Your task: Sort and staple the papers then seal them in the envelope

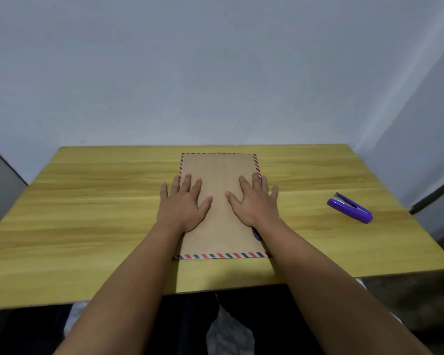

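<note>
While both palms lie flat on the envelope, the step in hand reads as pressing it shut, so likely the last stage of the task; no loose papers show anywhere, so they are probably inside, though that can't be confirmed from this view. Left to right: left hand (183, 203) is spread, fingers straight and fanned, pressing the left half of the brown envelope (219, 190), with the outer fingers spilling over its striped left edge onto the wooden table (87, 201). Right hand (254, 199) mirrors it, fingers straight and splayed, palm down on the right half, little finger past the right border. Neither hand grips anything. Envelope lies flat, long axis pointing away from the person, centred on the table, red-blue striped border visible at far, side and near edges. A small dark mark sits at the right edge by the right wrist, can't tell what. Purple stapler (350, 207) rests well apart to the right, untouched, closed. To do this well, my read: keep pressure flat and even, slide both palms toward whichever end carries the flap (not clear which end that is), and run along the full seam so no corner lifts. Keep the envelope from skating on the smooth top by holding one palm still while the other sweeps.
</note>
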Motion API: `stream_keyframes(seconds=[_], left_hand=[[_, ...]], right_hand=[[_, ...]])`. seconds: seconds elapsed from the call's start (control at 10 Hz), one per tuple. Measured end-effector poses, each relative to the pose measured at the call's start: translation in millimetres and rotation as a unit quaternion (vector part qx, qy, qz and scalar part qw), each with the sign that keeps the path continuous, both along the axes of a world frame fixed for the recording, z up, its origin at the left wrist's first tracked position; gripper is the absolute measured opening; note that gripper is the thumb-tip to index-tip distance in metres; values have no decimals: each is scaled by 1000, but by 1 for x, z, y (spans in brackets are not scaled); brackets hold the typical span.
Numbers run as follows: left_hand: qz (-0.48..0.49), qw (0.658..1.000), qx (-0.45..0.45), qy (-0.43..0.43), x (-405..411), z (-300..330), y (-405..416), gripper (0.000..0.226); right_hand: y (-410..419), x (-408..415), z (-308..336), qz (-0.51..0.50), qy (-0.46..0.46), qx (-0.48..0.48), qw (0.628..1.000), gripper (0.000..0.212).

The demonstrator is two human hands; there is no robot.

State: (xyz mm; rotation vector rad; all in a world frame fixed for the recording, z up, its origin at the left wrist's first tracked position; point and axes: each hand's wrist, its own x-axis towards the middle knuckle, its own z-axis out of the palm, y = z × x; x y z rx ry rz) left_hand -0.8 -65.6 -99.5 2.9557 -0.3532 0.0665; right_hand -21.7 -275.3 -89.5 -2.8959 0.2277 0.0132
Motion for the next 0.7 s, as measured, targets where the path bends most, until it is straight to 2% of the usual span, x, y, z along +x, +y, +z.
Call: stream_keyframes(seconds=[0.4,0.5,0.6,0.7], left_hand=[[1,1000,5,20,3,4,-2,78],[6,999,0,34,-1,16,-3,77],[10,995,-93,-38,-22,36,-10,68],[-137,933,-298,-146,-69,53,-22,48]], right_hand=[[-1,7,1,3,3,5,1000,81],[-3,2,14,-2,7,50,999,84],[-7,-10,38,-22,-62,152,986,79],[-11,-27,89,7,-247,326,912,58]])
